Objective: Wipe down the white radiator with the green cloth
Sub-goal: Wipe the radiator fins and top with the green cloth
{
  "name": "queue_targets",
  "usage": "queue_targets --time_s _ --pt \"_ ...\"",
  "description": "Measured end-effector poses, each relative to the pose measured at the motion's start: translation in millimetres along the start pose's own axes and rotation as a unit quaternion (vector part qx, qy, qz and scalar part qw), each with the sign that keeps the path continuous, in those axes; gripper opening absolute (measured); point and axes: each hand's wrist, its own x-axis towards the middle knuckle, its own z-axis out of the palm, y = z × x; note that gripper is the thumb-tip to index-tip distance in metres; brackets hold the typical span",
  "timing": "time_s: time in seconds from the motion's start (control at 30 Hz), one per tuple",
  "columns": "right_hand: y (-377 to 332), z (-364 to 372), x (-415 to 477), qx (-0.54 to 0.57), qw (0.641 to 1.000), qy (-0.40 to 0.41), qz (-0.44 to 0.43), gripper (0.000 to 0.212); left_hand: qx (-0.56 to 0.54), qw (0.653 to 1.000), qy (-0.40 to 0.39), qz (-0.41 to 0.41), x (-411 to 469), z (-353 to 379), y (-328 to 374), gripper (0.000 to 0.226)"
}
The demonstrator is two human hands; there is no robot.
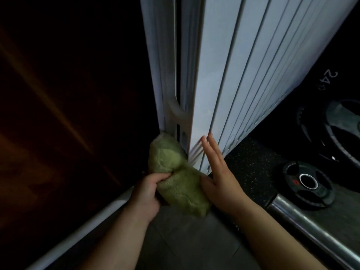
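Note:
The white radiator [243, 65] is a tall ribbed panel running from the top of the view down to the floor at the centre. A fluffy green cloth [175, 172] is bunched at its lower left edge, its top end touching the side of the radiator by the bracket. My left hand [148, 190] grips the cloth's left side with curled fingers. My right hand [218, 172] lies flat with straight fingers against the radiator's front ribs, just right of the cloth, its thumb touching the cloth.
A dark wooden surface [58, 114] fills the left side. A white pipe [81, 227] runs along the floor at lower left. Black weight plates [309, 184] and a metal bar [311, 221] lie on speckled rubber flooring to the right.

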Motion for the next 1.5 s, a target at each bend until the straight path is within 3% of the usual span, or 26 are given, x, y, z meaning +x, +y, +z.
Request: queue_targets --time_s 0.1,0.17,0.2,0.27,0.37,0.43,0.5,0.6,0.73,0.87,1.07,1.17,1.3,1.4,1.5 --pt "-8 -8 -3 0.131 0.99 0.014 0.048 0.059 -0.004 1.0 -0.017 0.008 -20 9 5 0.044" --pt "-19 -19 -7 0.249 0.962 0.042 0.103 0.035 0.004 1.0 -0.029 0.004 -35 11 11 0.05" --pt "-21 -26 -9 0.3 0.945 0.055 0.122 0.032 0.021 0.999 -0.037 0.02 -41 12 14 0.046" --pt "-25 -41 -14 0.372 0.915 0.039 0.154 0.048 0.072 0.991 -0.065 0.088 -49 17 16 0.02" --pt "-34 -61 -22 0.443 0.878 -0.053 0.173 0.063 0.168 0.965 -0.101 0.176 -51 33 18 0.015" --pt "-35 -75 -26 0.445 0.87 -0.095 0.189 0.072 0.245 0.934 -0.116 0.233 -51 52 17 0.023" --pt "-36 -88 -30 0.416 0.885 -0.067 0.2 0.053 0.312 0.898 -0.079 0.299 -46 67 13 0.03" --pt "-35 -109 -43 0.417 0.88 0.067 0.215 0.036 0.384 0.851 -0.056 0.353 -40 87 7 0.045" --pt "-38 -128 -64 0.415 0.843 0.226 0.255 0.032 0.395 0.835 -0.083 0.374 -45 114 7 0.02" --pt "-59 -163 -67 0.423 0.792 0.316 0.307 0.017 0.445 0.792 -0.1 0.406 -77 147 32 0.026" --pt "-112 -233 -62 0.404 0.781 0.331 0.342 0.013 0.508 0.736 -0.128 0.428 -146 226 103 0.034" --pt "-143 -266 -67 0.397 0.767 0.346 0.367 0.019 0.525 0.709 -0.156 0.444 -178 271 144 0.025" --pt "-183 -309 -74 0.39 0.738 0.343 0.431 0.02 0.545 0.623 -0.079 0.556 -193 322 210 0.024" --pt "-206 -338 -77 0.37 0.727 0.335 0.471 0.016 0.569 0.614 -0.003 0.546 -192 339 251 0.025" --pt "-228 -358 -81 0.364 0.726 0.312 0.493 0.016 0.626 0.633 0.057 0.452 -193 337 277 0.019"
